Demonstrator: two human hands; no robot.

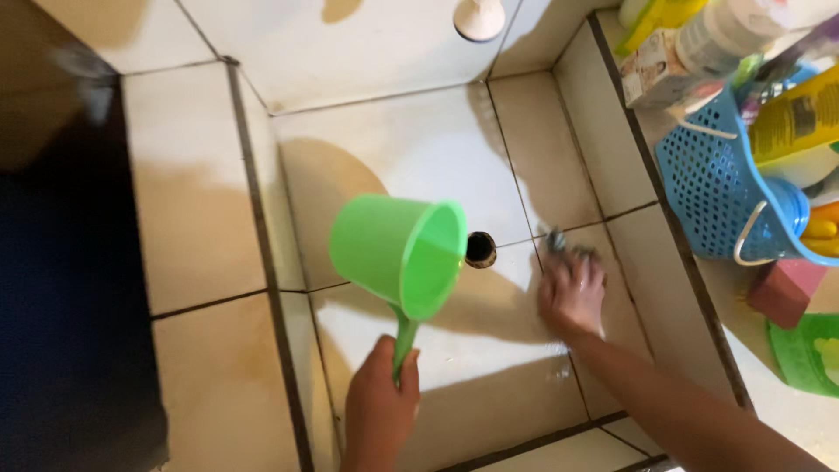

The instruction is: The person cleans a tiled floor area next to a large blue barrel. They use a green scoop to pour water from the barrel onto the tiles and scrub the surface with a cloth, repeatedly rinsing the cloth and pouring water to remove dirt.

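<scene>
My left hand (380, 402) grips the handle of a green plastic dipper (404, 250), held tilted on its side above the tiled sink floor (411, 149), its mouth facing right. My right hand (572, 290) presses flat on the wet tile just right of the round drain hole (480, 249), with a grey scouring pad (564, 246) under the fingertips. The pad is mostly hidden by my fingers.
A blue mesh basket (712, 188) with bottles and a yellow container stands on the right ledge, next to a pink block (782, 293) and a green item (808, 354). A pale round knob (479, 17) hangs at the top. A dark surface (61, 288) borders the left.
</scene>
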